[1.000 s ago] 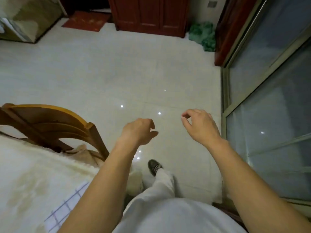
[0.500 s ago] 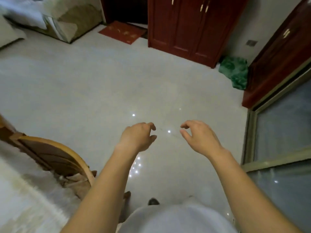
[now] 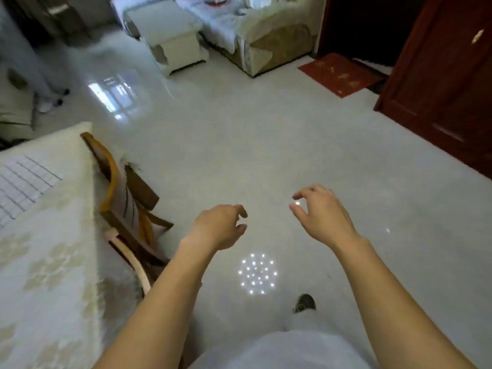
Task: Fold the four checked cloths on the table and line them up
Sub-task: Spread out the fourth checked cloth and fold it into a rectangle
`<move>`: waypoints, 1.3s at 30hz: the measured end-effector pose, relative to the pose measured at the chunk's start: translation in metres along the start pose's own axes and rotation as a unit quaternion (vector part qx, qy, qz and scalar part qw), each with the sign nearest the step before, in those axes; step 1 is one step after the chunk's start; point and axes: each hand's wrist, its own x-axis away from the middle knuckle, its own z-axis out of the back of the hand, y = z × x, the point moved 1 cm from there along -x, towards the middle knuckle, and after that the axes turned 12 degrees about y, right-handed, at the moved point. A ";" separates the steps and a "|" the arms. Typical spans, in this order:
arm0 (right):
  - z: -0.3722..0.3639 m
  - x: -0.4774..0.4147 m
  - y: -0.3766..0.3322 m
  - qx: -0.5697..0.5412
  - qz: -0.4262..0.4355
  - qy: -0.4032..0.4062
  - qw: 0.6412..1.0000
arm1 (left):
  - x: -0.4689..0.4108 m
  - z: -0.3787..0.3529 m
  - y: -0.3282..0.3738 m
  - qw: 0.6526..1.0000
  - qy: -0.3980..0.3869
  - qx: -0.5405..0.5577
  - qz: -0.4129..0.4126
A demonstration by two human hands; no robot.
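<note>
While my fingers are hanging loosely curled and gripping nothing, the left hand (image 3: pixel 217 227) and the right hand (image 3: pixel 323 214) are hovering apart over the pale tiled floor (image 3: pixel 266 145), backs up, thumbs turned inward. Just below and between them a cluster of light spots (image 3: pixel 257 274) is glinting on the tiles, and a dark shoe (image 3: pixel 304 302) is poking out beyond my white clothing.

To my left, a wooden chair (image 3: pixel 125 198) is standing between my left arm and the table (image 3: pixel 53 262), which is wearing a cream patterned cover. A checked cloth (image 3: pixel 24 187) is lying on it at the far left, well apart from both hands and cut off by the edge of view; I cannot tell whether it is folded.

Farther out, a sofa (image 3: pixel 266 38) and a low white table (image 3: pixel 173 35) are sitting side by side, and a red mat (image 3: pixel 340 73) is lying beside a dark red door (image 3: pixel 439 89).
</note>
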 end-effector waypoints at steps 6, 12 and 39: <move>-0.008 -0.133 -0.032 -0.062 0.082 -0.040 0.994 | -0.052 0.049 -0.024 0.990 0.086 0.016 0.113; -0.054 -0.211 -0.066 -0.051 0.150 -0.107 0.982 | -0.104 0.042 -0.067 0.979 0.074 0.046 0.185; -0.297 -0.588 -0.379 -0.075 0.337 -0.225 0.911 | -0.338 0.157 -0.427 0.880 0.123 0.149 0.435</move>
